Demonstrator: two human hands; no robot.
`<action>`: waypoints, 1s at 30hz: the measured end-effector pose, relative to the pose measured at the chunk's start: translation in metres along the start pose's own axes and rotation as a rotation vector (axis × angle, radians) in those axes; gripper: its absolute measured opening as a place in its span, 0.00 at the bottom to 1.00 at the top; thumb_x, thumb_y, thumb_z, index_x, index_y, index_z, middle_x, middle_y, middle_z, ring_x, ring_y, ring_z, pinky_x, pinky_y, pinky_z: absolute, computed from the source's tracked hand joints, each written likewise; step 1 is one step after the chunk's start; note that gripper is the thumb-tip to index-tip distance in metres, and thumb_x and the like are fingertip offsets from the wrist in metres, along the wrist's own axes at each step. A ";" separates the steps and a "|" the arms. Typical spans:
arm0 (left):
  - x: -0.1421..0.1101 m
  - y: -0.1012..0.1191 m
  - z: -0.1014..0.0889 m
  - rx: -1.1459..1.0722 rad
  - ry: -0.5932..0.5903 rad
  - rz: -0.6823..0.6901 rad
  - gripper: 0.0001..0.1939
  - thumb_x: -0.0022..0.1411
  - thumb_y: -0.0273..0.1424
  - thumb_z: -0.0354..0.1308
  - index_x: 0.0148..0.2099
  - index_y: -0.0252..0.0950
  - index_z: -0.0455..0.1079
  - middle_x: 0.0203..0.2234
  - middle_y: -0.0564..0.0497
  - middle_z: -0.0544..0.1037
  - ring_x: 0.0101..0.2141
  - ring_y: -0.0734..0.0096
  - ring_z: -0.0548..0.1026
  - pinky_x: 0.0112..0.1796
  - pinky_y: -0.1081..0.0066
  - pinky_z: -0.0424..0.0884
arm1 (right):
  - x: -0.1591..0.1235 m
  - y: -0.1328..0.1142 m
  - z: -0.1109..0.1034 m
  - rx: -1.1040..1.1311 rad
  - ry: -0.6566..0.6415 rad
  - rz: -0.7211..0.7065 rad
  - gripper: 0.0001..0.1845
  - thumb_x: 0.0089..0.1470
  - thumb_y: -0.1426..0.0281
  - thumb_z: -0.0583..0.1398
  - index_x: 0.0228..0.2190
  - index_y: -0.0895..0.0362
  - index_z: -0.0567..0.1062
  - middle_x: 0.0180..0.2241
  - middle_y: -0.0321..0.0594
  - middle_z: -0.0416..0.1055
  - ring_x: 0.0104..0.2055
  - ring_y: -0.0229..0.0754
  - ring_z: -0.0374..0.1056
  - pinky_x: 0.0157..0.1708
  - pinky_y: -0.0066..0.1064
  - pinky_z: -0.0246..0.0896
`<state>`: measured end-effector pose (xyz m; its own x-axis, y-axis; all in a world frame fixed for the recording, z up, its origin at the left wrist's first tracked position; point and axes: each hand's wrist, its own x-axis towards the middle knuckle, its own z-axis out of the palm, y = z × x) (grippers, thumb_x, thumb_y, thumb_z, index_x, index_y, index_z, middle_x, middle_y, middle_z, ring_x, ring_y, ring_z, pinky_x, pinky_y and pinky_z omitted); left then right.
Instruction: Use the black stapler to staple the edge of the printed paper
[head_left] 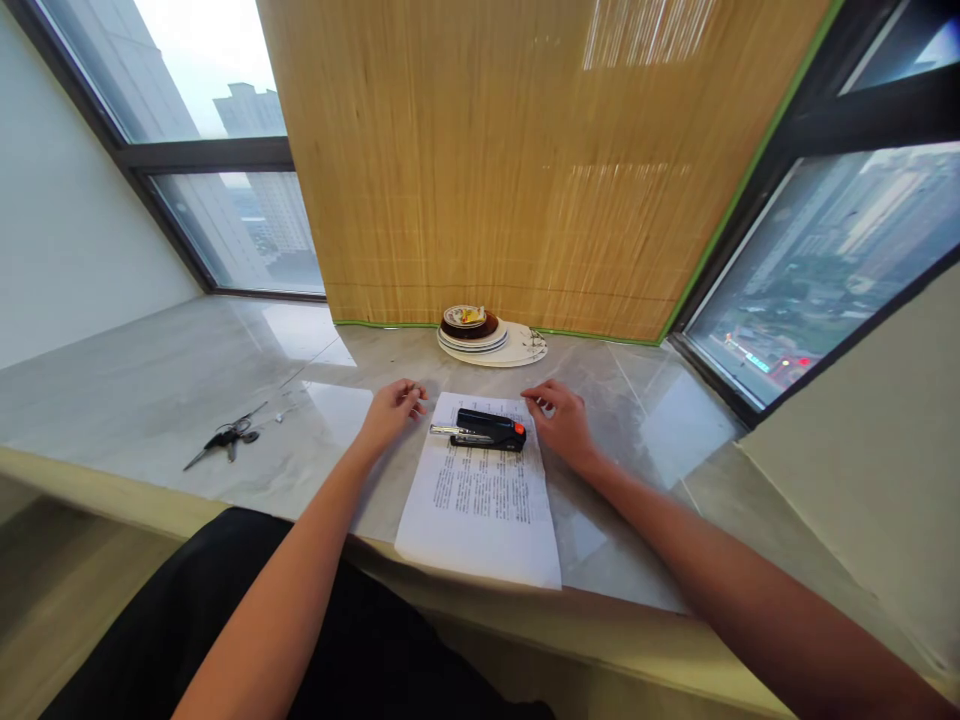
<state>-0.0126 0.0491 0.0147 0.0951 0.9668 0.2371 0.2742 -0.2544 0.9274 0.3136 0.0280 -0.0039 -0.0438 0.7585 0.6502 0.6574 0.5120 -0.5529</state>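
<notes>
A printed sheet of paper (480,510) lies on the marble sill in front of me. A black stapler (484,431) with an orange end rests across the top of the sheet. My left hand (391,410) rests on the sill just left of the paper's top corner, fingers curled loosely, holding nothing I can see. My right hand (562,420) sits at the paper's top right corner beside the stapler's orange end, fingers bent down onto the surface, not gripping the stapler.
A stack of plates (480,335) with a small dish on top stands behind the paper against a bamboo blind (525,150). A bunch of keys (225,440) lies on the sill at the left. Windows flank the blind. The sill's front edge (487,600) runs below the paper.
</notes>
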 end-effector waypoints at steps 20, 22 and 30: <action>-0.015 0.006 0.016 0.058 -0.053 -0.005 0.14 0.62 0.38 0.64 0.44 0.33 0.80 0.35 0.43 0.85 0.37 0.59 0.81 0.43 0.60 0.75 | -0.001 0.000 0.001 0.023 -0.046 0.000 0.09 0.58 0.74 0.61 0.34 0.56 0.83 0.32 0.39 0.75 0.30 0.40 0.68 0.36 0.33 0.65; -0.018 0.009 0.017 0.265 -0.128 0.114 0.11 0.64 0.35 0.60 0.44 0.36 0.81 0.39 0.45 0.85 0.39 0.59 0.80 0.46 0.60 0.73 | -0.001 0.000 0.001 0.026 -0.055 -0.004 0.09 0.58 0.74 0.61 0.34 0.56 0.83 0.32 0.39 0.75 0.30 0.40 0.68 0.36 0.33 0.64; -0.023 0.008 0.021 0.430 -0.262 0.194 0.11 0.63 0.31 0.60 0.45 0.38 0.82 0.39 0.45 0.85 0.37 0.59 0.79 0.44 0.62 0.71 | -0.001 -0.002 0.001 0.036 -0.070 -0.017 0.09 0.57 0.75 0.60 0.33 0.56 0.83 0.32 0.40 0.75 0.30 0.40 0.69 0.36 0.33 0.65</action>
<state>0.0070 0.0248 0.0107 0.4032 0.8771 0.2610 0.5901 -0.4672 0.6584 0.3115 0.0266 -0.0046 -0.1085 0.7751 0.6224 0.6290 0.5384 -0.5608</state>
